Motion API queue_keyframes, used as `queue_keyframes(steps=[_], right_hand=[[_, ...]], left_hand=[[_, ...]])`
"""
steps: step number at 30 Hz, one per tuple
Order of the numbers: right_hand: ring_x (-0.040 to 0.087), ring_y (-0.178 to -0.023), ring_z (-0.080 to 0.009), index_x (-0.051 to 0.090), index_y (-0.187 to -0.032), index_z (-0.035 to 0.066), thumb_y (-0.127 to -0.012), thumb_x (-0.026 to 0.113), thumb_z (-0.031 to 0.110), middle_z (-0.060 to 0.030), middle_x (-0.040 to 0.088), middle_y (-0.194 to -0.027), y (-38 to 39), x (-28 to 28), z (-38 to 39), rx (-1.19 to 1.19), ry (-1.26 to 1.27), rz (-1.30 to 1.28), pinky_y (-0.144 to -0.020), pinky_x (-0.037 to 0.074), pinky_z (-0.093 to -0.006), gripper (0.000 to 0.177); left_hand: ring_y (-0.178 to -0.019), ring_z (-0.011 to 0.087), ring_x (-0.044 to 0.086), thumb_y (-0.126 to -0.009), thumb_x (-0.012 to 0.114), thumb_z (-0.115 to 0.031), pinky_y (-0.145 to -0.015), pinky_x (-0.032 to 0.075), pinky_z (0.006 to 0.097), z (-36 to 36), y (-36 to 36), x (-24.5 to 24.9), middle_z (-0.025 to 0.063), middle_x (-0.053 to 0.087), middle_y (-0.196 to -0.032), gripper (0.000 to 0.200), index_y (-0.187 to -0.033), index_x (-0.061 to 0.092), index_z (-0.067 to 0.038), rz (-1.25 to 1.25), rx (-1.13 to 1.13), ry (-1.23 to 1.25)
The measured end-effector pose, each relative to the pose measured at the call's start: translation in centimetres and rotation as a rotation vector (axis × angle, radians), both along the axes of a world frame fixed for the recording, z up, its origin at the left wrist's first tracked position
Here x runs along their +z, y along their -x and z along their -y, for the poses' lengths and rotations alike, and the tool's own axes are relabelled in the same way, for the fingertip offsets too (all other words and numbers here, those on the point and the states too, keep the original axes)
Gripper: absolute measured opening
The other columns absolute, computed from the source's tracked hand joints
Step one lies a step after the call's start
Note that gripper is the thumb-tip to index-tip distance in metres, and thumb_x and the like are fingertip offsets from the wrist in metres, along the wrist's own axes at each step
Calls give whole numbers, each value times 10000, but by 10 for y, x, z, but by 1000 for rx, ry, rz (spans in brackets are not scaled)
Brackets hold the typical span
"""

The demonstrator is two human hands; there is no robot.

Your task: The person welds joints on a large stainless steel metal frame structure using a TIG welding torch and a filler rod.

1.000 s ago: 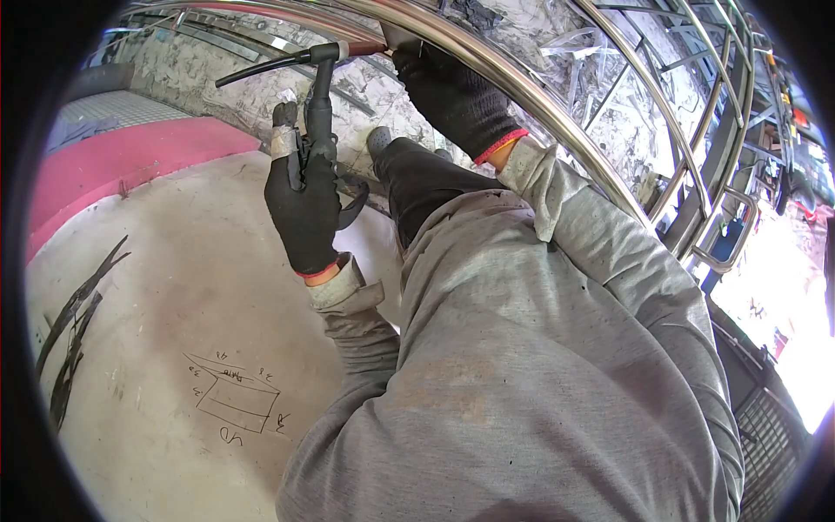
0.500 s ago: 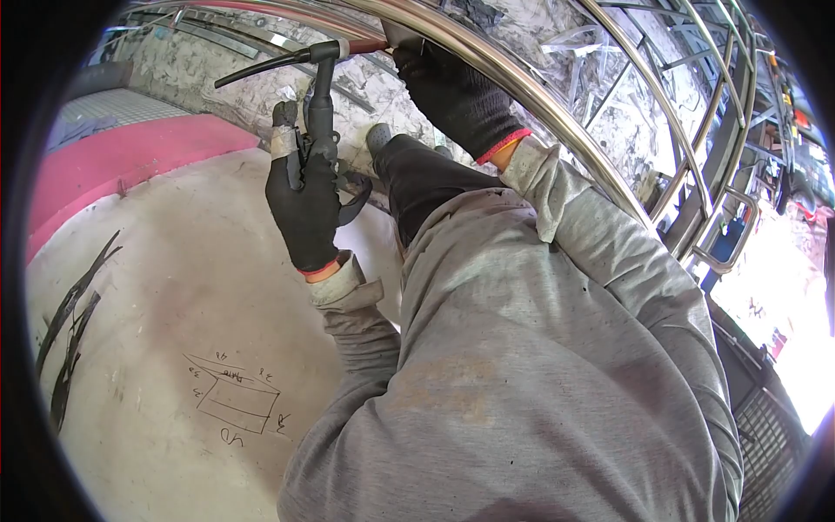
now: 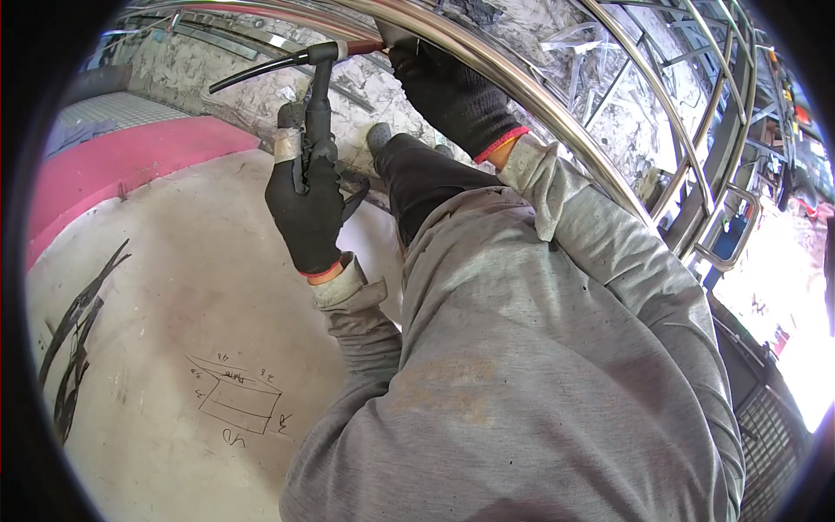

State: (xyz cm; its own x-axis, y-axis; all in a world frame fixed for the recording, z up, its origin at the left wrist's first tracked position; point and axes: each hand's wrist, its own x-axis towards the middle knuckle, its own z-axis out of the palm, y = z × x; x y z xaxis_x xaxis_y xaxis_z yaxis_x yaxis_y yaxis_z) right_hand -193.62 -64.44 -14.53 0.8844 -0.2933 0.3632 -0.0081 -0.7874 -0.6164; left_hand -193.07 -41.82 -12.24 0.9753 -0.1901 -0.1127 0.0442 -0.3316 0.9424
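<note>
My left hand, in a black glove with tape round one finger, is closed round the dark handle of a TIG welding torch. The torch's long black back cap points left, and its reddish nozzle reaches right to the polished metal tubes. Close to the nozzle, my right hand, also black-gloved, is closed beneath these tubes. Its fingers are partly hidden, and I cannot tell what they hold. A grey pointed metal piece shows just above those fingers.
Curved tube railings stand at upper right, with metal scraps on the floor behind. A pink-edged panel lies at left. The pale surface below bears a hand-drawn box sketch and black strips.
My left hand and the torch have shifted very slightly, the back cap's tip a little left and down. My right hand stays nearly in place under the tubes.
</note>
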Motion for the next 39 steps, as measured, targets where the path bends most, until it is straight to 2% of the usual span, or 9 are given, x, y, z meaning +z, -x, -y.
queue_keyframes(steps=[17, 23, 24, 26, 29, 31, 35, 37, 39], right_hand=[[684, -987, -274, 625, -1239, 87, -968, 624, 209, -92, 663, -1079, 10, -3, 7, -55, 1131, 80, -820, 584, -393, 297], [678, -959, -297, 648, -1220, 67, -974, 634, 205, -123, 673, -1034, 6, -17, 14, 48, 873, 106, -794, 584, -401, 282], [678, -963, -300, 654, -1210, 62, -991, 622, 205, -123, 687, -1014, -1, -18, 7, 41, 143, -22, -814, 581, -413, 263], [678, -967, -304, 660, -1200, 57, -1008, 610, 204, -123, 702, -994, -9, -16, -2, 32, -584, -148, -834, 577, -425, 246], [675, -961, -282, 661, -1161, 31, -1042, 577, 213, -122, 717, -966, -11, -6, -5, -57, -527, 184, -883, 562, -414, 233], [665, -934, -243, 658, -1120, 16, -1054, 555, 218, -112, 715, -967, -3, 10, -3, -36, -102, -61, -907, 547, -373, 237], [665, -920, -240, 674, -1066, 16, -1054, 557, 229, -105, 718, -938, -18, -22, -3, -101, -642, 109, -898, 544, -359, 244], [672, -927, -235, 686, -1035, 19, -1046, 576, 230, -97, 722, -920, -12, -19, 2, -45, -495, -71, -899, 541, -361, 238], [681, -918, -253, 696, -1022, 33, -1040, 592, 232, -100, 722, -912, -9, -16, 4, -19, -379, -135, -884, 546, -375, 226]], left_hand=[[-630, 118, 636, -1025, 709, -255, -559, 465, 264, -8, -1, 4, 50, 687, -764, 299, -1115, 690, 30, -88, -7, 35], [-633, 147, 666, -1001, 691, -215, -557, 518, 300, -12, -6, -3, 59, 665, -794, 278, -1123, 649, 31, -97, -9, -89], [-628, 146, 663, -999, 690, -209, -556, 518, 296, -10, -7, 0, 60, 663, -803, 273, -1124, 647, 30, -145, 7, -56], [-629, 145, 663, -999, 689, -204, -555, 516, 295, -9, -9, 6, 61, 662, -809, 269, -1128, 647, 28, -129, -13, -64], [-632, 142, 662, -999, 685, -194, -549, 508, 292, -5, -10, 10, 59, 660, -812, 256, -1126, 646, 24, -122, -29, -55], [-634, 140, 661, -999, 683, -189, -546, 502, 292, -4, -11, 12, 57, 658, -810, 246, -1120, 646, 22, -129, -20, -36], [-628, 135, 655, -1005, 672, -180, -537, 483, 287, -4, -10, 12, 54, 662, -809, 210, -1080, 642, 13, -139, -18, -9], [-626, 132, 652, -1008, 668, -177, -535, 478, 283, -3, -10, 14, 52, 663, -805, 195, -1058, 640, 9, -130, -19, -20], [-644, 89, 559, -996, 693, -123, -588, 469, 292, 0, -9, 20, 48, 669, -842, 579, -1536, 515, -11, -241, 27, -2]])
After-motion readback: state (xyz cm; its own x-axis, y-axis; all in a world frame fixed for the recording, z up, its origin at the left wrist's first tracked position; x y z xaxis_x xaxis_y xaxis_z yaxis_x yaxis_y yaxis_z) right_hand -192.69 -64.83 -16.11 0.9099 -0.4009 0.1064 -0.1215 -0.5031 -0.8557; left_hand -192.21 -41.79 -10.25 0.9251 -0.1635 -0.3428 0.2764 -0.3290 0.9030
